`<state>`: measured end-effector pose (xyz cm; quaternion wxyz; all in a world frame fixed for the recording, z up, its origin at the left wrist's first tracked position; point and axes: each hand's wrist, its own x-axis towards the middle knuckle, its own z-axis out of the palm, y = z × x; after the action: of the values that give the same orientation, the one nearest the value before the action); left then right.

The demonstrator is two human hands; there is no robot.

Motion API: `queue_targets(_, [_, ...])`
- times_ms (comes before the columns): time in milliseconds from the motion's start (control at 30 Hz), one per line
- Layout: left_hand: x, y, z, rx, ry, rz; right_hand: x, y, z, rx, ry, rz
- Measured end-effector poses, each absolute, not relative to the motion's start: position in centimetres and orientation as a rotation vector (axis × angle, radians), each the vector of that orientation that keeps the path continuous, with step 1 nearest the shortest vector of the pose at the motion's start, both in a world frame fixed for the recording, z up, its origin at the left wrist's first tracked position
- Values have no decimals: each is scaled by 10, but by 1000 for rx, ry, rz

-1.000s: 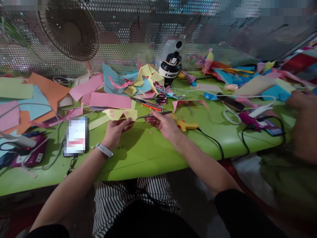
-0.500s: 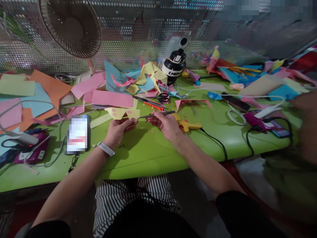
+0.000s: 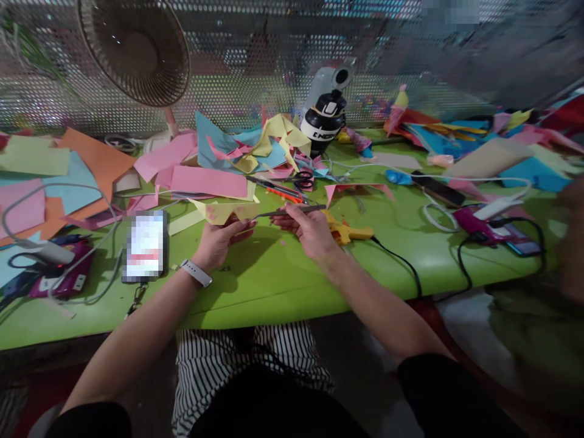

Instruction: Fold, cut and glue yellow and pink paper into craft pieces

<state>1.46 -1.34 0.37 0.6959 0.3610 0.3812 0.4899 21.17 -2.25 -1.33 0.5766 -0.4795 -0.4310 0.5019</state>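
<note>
My left hand (image 3: pixel 222 239) pinches a folded piece of yellow paper (image 3: pixel 223 211) that bears small pink bits. In my right hand (image 3: pixel 305 228) lies a thin pair of tweezers (image 3: pixel 294 212), its tip pointing left at my left fingertips. Whether the tip grips anything is too small to tell. Just beyond my hands are an orange utility knife (image 3: pixel 287 193) and black-handled scissors (image 3: pixel 303 179). A yellow glue gun (image 3: pixel 351 232), partly covered by my right hand, rests on the table with its cord running off the front edge.
On the green table (image 3: pixel 264 292), a phone (image 3: pixel 145 246) lies left of my arms. Coloured paper sheets (image 3: pixel 207 181) pile up behind. A black bottle (image 3: pixel 322 125) and a fan (image 3: pixel 137 52) stand at the back. Purple power strips (image 3: pixel 479 225) with cables flank both sides. Another person sits at right.
The yellow paper has tilted in my left hand, so its face shows differently. My right hand and the tweezers have barely moved. The whole view has shifted slightly.
</note>
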Motion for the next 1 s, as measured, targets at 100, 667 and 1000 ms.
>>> queue_targets(100, [15,-13,2,768,858,1110,214,-21,-14,-1116,-997,1159])
queue_targets(667, [-2,7,1,943,960,1419,198,-35,-24,-1059,-2227,497])
queue_targets(1000, [2,7,-2,941,896,1332,313,-66,13,-1701,-2299,-49])
